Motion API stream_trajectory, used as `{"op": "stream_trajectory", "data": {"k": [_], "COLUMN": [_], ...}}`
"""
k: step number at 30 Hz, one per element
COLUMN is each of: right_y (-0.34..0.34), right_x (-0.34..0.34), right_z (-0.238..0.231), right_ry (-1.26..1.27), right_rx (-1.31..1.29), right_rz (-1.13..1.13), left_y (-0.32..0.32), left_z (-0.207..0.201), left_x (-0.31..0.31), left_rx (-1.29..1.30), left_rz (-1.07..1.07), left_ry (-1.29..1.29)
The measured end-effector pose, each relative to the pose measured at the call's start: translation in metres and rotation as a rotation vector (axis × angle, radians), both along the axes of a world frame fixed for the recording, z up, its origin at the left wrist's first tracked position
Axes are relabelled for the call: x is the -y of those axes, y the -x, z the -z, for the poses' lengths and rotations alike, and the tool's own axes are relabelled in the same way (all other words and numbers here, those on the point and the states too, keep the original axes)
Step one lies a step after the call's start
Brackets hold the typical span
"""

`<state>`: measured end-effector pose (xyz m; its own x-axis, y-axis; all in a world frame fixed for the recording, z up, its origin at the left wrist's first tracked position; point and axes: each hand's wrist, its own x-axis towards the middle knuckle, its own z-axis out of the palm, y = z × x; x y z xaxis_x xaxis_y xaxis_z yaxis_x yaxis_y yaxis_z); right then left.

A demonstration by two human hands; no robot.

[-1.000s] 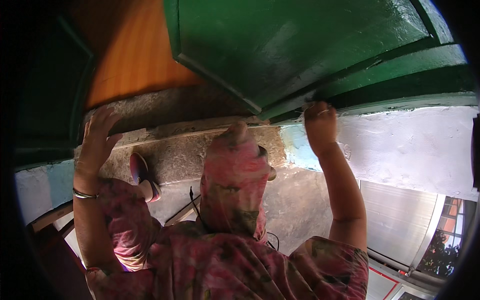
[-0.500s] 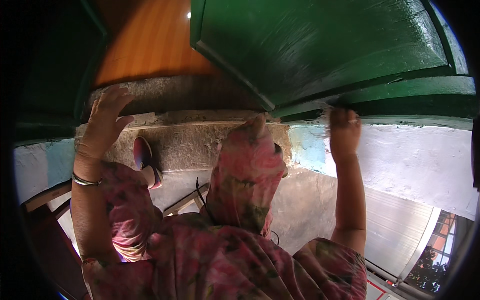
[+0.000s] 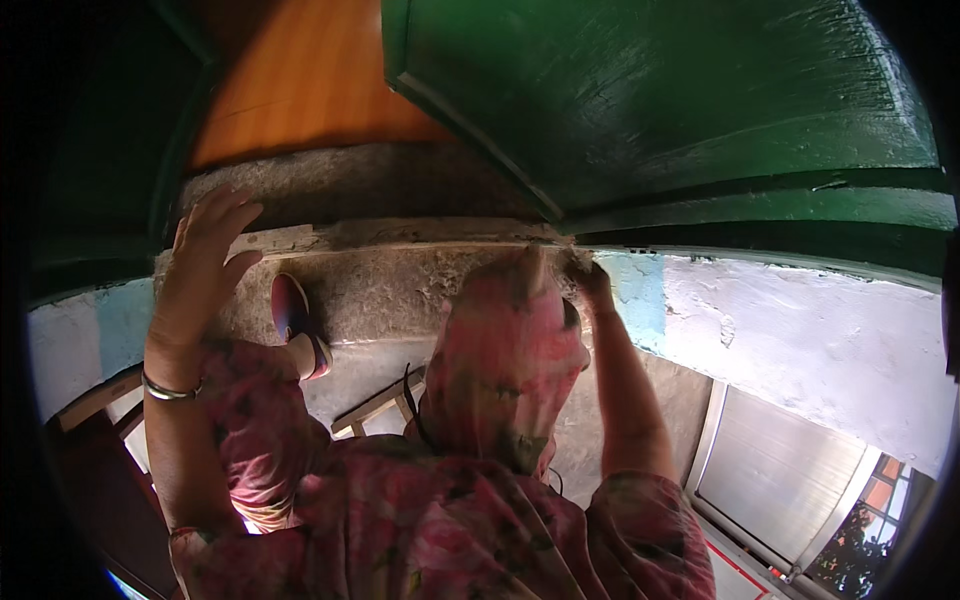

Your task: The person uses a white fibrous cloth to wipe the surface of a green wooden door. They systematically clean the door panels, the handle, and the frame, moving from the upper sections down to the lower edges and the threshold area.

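Note:
My left hand (image 3: 207, 262) is raised at the left, beside the doorway. Its fingers are stretched and the thumb stands apart, with nothing in them; a bangle (image 3: 170, 389) circles the wrist. Close beyond my right knee (image 3: 505, 350), my right hand (image 3: 594, 284) is closed and partly blurred. It is at the lower corner of the green door panel (image 3: 640, 110), by the worn sill (image 3: 430, 233). Pale, wispy strands show at its fingers, but what they belong to is too smeared to tell.
A dark green panel (image 3: 110, 150) stands at the left, with orange flooring (image 3: 310, 90) between the panels. White-and-blue wall (image 3: 800, 310) runs along the right. Below lie a shod foot (image 3: 290, 305), a wooden frame (image 3: 375, 405) and a pale metal panel (image 3: 780, 470).
My right hand has moved left along the bottom of the green door panel, from over the white wall to beside my knee. My left hand stays raised nearly in place.

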<state>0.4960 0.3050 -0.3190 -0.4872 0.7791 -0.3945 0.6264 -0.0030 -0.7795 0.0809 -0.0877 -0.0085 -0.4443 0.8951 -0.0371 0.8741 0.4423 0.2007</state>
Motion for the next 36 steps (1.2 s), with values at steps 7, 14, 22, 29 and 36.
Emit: {"op": "stream_trajectory", "data": {"k": [7,14,22,29,36], "right_y": [-0.01,0.06,0.039,0.07,0.078], "right_x": [0.005,0.026,0.024,0.042,0.027], "right_z": [0.059,-0.031,-0.108,-0.221,-0.131], "right_ry": [-0.267,0.524,0.121,-0.281,-0.842], "right_rx": [-0.017,-0.953,-0.958,-0.753,-0.348], "right_rz": [-0.101,0.585,0.579,0.746,0.688], "left_y": [0.004,0.003,0.006,0.008,0.006], "left_z": [0.005,0.009,0.015,0.016,0.014], "left_x": [-0.011,-0.016,-0.012,-0.009,-0.014], "left_rx": [-0.005,0.018,-0.004,-0.003,-0.025], "left_rz": [-0.002,-0.012,0.028,0.048,0.022], "left_ry": [0.045,0.013,-0.037,-0.051,-0.016]}}
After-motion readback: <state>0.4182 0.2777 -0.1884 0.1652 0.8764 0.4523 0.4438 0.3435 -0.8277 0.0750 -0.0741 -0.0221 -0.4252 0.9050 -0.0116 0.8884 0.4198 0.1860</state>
